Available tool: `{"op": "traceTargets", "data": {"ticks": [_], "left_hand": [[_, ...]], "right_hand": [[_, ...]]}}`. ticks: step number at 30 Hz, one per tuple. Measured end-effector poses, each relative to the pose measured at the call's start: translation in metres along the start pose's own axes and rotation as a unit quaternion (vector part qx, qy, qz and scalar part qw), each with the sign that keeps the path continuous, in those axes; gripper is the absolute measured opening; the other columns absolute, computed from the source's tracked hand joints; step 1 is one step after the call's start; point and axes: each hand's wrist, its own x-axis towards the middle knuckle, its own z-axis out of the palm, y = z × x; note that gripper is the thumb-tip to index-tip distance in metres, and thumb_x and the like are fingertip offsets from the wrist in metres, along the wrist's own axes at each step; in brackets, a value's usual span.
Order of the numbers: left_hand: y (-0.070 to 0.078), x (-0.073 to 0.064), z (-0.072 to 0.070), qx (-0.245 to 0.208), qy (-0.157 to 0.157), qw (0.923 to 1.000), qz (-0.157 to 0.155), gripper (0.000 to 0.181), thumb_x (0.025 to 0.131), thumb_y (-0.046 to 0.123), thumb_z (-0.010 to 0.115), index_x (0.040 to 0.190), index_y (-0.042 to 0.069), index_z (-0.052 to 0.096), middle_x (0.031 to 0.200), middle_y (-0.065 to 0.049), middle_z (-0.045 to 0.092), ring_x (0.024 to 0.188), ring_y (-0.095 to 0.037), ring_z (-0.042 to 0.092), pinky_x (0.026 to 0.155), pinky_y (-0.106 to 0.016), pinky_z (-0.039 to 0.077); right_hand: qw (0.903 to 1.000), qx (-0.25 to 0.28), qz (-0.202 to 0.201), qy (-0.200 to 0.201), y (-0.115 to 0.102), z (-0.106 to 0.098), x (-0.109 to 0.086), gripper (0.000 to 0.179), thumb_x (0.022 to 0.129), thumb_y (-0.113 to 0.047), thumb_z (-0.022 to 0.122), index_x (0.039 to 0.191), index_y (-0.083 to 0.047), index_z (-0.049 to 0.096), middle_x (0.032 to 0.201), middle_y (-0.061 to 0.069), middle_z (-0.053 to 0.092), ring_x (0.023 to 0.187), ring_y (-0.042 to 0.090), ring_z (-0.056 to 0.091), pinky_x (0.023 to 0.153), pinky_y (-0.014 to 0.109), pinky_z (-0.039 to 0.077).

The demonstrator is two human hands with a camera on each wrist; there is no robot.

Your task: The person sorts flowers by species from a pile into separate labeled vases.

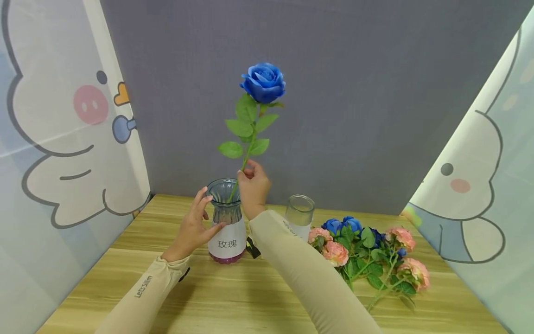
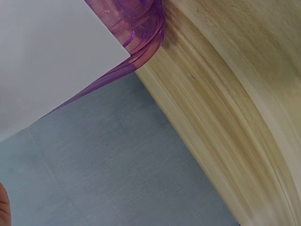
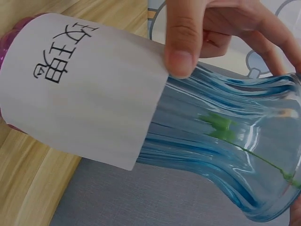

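My right hand [image 1: 254, 188] pinches the green stem of a blue rose [image 1: 263, 82]. The bloom stands upright above the hand, and the stem's lower part [image 3: 254, 154] is inside a glass vase [image 1: 224, 214]. This vase is bluish at its flared mouth and purple at its base, with a white label [image 3: 80, 89] bearing handwritten characters. Around the vase's left side, my left hand [image 1: 193, 227] holds it, thumb [image 3: 181, 61] on the front at the label's edge and fingers up by the rim. The left wrist view mainly catches the purple base [image 2: 141, 33].
A clear glass [image 1: 301, 206] with a white label stands right of the vase, partly behind my right sleeve. Several pink flowers [image 1: 335, 253] and blue roses [image 1: 352, 224] lie on the wooden table [image 1: 137, 260] at the right. A grey panel [image 1: 354, 116] rises behind.
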Motion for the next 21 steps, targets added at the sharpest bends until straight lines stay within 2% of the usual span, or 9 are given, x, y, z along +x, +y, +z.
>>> {"op": "traceTargets", "data": {"ticks": [7,16,21], "left_hand": [[0.001,0.001,-0.001,-0.006,0.002,1.0,-0.002,0.066,0.093,0.048,0.055,0.131,-0.003,0.039,0.134,-0.036,0.039,0.06,-0.018,0.047,0.048,-0.027,0.039],[0.0,0.0,-0.001,-0.001,0.0,1.0,-0.003,0.066,0.093,0.046,0.056,0.131,-0.004,0.038,0.134,-0.037,0.039,0.059,-0.017,0.046,0.047,-0.023,0.037],[0.0,-0.002,-0.001,-0.005,-0.005,0.9999,-0.01,0.066,0.093,0.047,0.056,0.131,-0.004,0.038,0.134,-0.037,0.039,0.059,-0.019,0.046,0.047,-0.02,0.036]], "right_hand": [[0.9997,-0.011,-0.009,-0.021,0.005,0.0,-0.003,0.023,0.083,0.002,0.07,0.106,0.006,0.067,0.082,0.015,0.069,0.073,0.025,0.065,0.063,0.026,0.053],[0.9987,0.007,-0.014,-0.049,0.012,0.001,-0.007,0.018,0.087,-0.006,0.069,0.1,0.007,0.068,0.082,0.014,0.068,0.072,0.022,0.063,0.062,0.025,0.051],[0.9973,-0.01,0.004,-0.072,0.011,-0.002,-0.006,0.025,0.088,-0.005,0.069,0.11,0.005,0.066,0.086,0.015,0.07,0.073,0.022,0.066,0.062,0.026,0.052]]}}
